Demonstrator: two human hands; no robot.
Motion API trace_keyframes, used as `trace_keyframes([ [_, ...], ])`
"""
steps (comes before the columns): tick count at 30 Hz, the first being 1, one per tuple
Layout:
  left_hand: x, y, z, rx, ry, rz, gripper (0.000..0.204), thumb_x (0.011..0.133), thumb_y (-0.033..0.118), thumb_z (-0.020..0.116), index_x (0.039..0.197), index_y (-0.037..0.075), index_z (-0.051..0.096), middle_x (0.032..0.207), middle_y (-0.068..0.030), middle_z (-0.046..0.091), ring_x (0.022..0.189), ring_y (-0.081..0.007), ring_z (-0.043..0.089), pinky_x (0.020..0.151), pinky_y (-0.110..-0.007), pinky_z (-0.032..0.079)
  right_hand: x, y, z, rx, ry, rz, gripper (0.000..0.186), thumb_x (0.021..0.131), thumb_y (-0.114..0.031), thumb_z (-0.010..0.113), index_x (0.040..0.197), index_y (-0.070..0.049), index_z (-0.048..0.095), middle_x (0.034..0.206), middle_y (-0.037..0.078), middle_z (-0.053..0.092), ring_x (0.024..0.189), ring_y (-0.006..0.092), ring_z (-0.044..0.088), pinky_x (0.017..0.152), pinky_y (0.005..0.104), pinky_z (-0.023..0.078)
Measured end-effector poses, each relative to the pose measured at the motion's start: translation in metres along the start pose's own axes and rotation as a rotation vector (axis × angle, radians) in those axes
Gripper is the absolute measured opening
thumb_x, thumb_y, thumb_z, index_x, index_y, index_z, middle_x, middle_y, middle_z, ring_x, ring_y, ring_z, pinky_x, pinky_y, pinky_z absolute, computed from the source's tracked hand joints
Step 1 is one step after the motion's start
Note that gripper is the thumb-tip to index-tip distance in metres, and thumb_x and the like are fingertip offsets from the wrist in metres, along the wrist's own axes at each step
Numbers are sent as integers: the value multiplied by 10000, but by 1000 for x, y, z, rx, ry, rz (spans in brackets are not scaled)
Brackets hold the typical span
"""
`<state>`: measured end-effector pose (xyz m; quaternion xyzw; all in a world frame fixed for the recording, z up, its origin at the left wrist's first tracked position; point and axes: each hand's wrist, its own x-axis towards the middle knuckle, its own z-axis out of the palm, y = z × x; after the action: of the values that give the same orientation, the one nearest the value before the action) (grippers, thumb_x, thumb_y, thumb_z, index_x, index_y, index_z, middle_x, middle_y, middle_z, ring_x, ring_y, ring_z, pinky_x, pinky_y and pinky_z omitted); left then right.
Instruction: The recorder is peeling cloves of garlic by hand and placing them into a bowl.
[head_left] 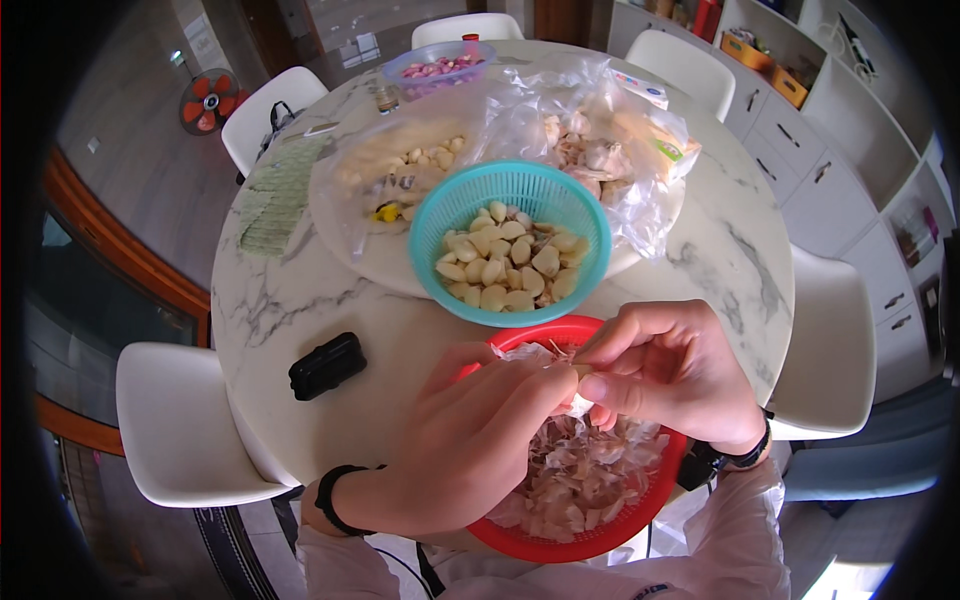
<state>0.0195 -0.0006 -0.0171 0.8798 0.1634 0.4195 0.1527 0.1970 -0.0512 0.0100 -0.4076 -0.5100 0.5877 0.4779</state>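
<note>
A round white marble counter point(300, 300) fills the middle of the frame, ringed by white chairs point(185, 420) at the left, top and right edges. On it, toward the upper centre, lies a large clear plastic bag point(600, 110) holding unpeeled garlic, and beside it at upper left a second clear bag point(370, 170) with loose cloves.

At lower centre a red basket point(570, 540) sits at the near edge of the counter, heaped with papery garlic skins point(580, 480). Just above it, almost touching its rim, stands a teal basket point(440, 215) filled with peeled garlic cloves point(505, 260).

Both hands hover over the red basket. The left hand point(470, 440) comes in from the lower left with a black band at the wrist; the right hand point(670, 375) comes from the lower right, also with a dark band. Their fingertips meet in a tight pinch at the centre of the frame, closed on a small garlic clove point(577, 403), which is mostly hidden between the fingers, so its state cannot be told.

A flat black case point(327, 365) lies on the counter at centre left, well apart from the baskets. A woven green mat point(280, 195) rests at the upper left edge. At the top, a lilac bowl point(440, 68) holds small pinkish things, too small to tell.
</note>
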Motion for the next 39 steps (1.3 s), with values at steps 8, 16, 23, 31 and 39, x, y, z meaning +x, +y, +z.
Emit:
trace_keyframes([
  [8, 2, 3, -4, -73, 9, 6, 198, 680, -120, 554, 804, 22, 496, 670, -60, 537, 540, -226, 498, 573, -311, 427, 0, 3, -1, 86, -43, -10, 106, 803, 13, 569, 893, 41, 520, 844, 84, 592, 731, 104, 588, 653, 221, 498],
  [16, -3, 2, -7, -110, -6, -3, 283, 662, -103, 519, 921, 11, 499, 728, -39, 558, 650, -197, 562, 627, -308, 429, 1, 2, -7, 125, -35, -41, 129, 807, 13, 562, 922, 32, 506, 865, 90, 589, 765, 125, 595, 667, 244, 500],
  [23, -1, 13, -20, -86, -33, -131, 120, 743, -87, 540, 833, -9, 530, 774, -112, 587, 696, -216, 581, 630, -279, 472, 3, 0, -5, 218, 91, -66, 215, 808, -10, 524, 1009, 65, 504, 846, 125, 591, 711, 176, 605, 657, 264, 498],
  [31, 1, 8, -19, 61, -117, -155, 216, 718, -80, 566, 926, -23, 577, 864, -119, 609, 777, -229, 605, 684, -269, 474, 0, -3, -7, 179, 2, -18, 276, 855, -37, 489, 1112, 64, 492, 947, 145, 583, 823, 207, 611, 729, 294, 512],
  [39, -1, 5, -19, -6, -108, -117, 236, 755, 50, 609, 980, 11, 548, 903, -72, 612, 742, -204, 580, 692, -318, 421, 0, 3, -7, 71, -48, -96, 286, 795, 43, 549, 1078, 68, 519, 992, 135, 584, 882, 154, 588, 757, 253, 496],
])
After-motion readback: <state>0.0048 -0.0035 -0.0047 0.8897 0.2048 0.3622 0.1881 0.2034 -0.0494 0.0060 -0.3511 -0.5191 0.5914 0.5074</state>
